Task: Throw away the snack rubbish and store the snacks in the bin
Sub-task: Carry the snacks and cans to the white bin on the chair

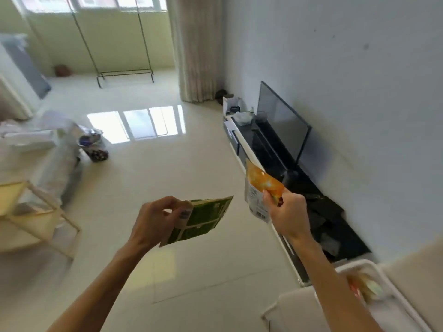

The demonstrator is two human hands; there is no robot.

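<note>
White bin [354, 263] already holds some snacks [366, 287]; left hand [155, 219] fingers pinch a green packet [203, 219], right hand [287, 216] an orange packet [263, 185], both apparently still unsorted.

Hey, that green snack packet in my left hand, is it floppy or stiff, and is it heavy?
Probably fairly stiff: the green snack packet juts out flat from the left hand without drooping. Likely light, since a pinch at one end holds it.
</note>
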